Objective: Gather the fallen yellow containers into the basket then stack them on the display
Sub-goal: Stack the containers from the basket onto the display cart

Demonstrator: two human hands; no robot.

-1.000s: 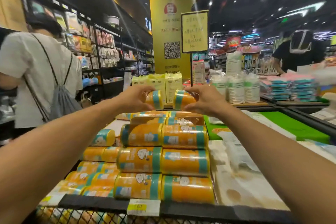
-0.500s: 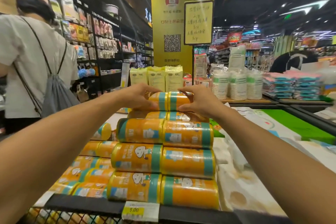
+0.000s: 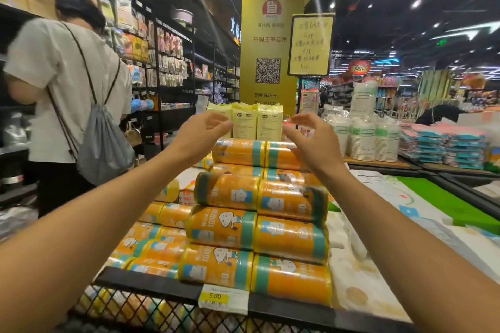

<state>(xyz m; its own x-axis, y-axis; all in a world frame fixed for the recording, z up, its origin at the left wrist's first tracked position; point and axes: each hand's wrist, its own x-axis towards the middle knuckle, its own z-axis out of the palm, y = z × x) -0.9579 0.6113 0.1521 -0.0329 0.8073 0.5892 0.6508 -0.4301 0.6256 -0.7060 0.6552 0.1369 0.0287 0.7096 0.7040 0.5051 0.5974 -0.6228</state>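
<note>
Yellow-orange containers with teal bands lie on their sides in a tall stack on the display shelf. Two containers top the stack: one on the left and one on the right. My left hand hovers just above and left of the left one, fingers loosely curled, holding nothing. My right hand hovers by the right one, fingers relaxed and empty; whether it touches is unclear. More containers lie in lower rows at the left. No basket is plainly visible.
A person in a white shirt with a grey drawstring bag stands close on the left by dark shelving. Pale yellow packs stand behind the stack. Stacked paper cups and a green-lined bin lie to the right. A price tag hangs at the front.
Both hands set the two containers down side by side on top of the stack, then let go and lifted slightly away, opening.
</note>
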